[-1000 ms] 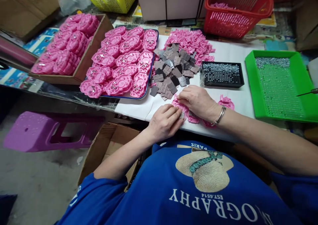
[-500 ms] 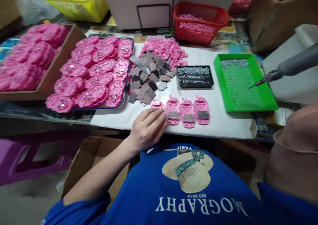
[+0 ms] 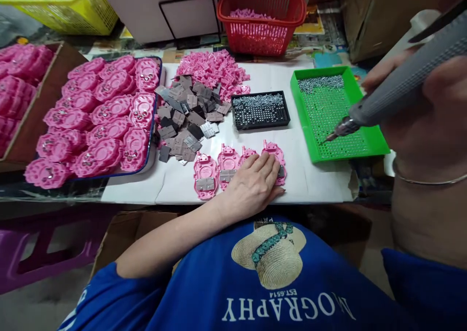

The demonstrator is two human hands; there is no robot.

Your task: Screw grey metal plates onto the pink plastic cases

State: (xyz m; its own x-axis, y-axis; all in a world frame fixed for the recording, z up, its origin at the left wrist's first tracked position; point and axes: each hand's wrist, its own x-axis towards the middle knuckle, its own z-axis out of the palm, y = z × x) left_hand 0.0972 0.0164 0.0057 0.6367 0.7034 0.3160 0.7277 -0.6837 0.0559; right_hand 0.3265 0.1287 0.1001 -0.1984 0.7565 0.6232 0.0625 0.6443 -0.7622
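My left hand (image 3: pixel 251 185) lies flat with fingers extended over the right part of a row of pink plastic housings (image 3: pixel 205 168), partly covering two of them. Grey metal plates (image 3: pixel 205 183) sit across the lower part of the housings that show. In my right hand (image 3: pixel 408 92) is a grey electric screwdriver (image 3: pixel 397 78), fingers wrapped round its body. Its tip points down over the green tray (image 3: pixel 310 136), which holds rows of small screws and a heap at its far end. Whether the tip touches a screw I cannot tell.
Left of the row, a blue-rimmed tray (image 3: pixel 153 141) bears stacked pink housings, with a cardboard box (image 3: pixel 40 107) beyond. Behind are loose metal plates (image 3: pixel 189 117), small pink parts (image 3: pixel 211 73), a black screw tray (image 3: pixel 260 124), a red basket (image 3: pixel 260 39) and a yellow basket (image 3: pixel 80 14).
My left hand has slid right, from the row's left end to its right end. My right hand has come into view with the screwdriver, its tip now lower over the green tray. The camera view has shifted.
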